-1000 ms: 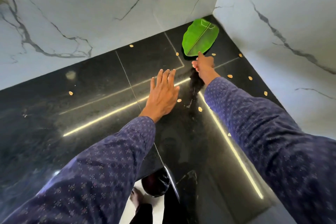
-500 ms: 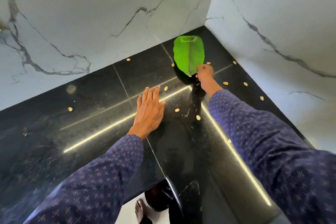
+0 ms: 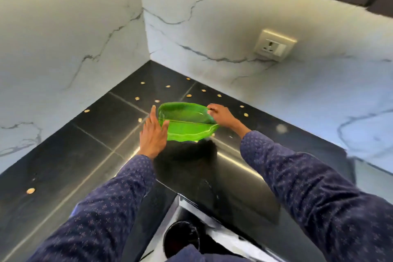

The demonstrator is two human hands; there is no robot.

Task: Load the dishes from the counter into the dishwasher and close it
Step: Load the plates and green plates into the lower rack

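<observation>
A green leaf-shaped dish [image 3: 187, 123] held above the counter [image 3: 102, 140], long axis nine-to-three, left hand [image 3: 153, 134] fingers straight against its nine-o'clock end, right hand [image 3: 220, 114] pinching the three-o'clock rim.

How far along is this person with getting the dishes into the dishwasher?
Early on, it seems. Done: nothing that can be seen; no dishwasher is in view. In hand: the green leaf-shaped plate is lifted off the black counter, with the right hand pinching its far edge and the left hand steadying its near side. Left: carrying it to the dishwasher, loading it and closing the door. Small pale crumbs lie scattered on the counter.
</observation>
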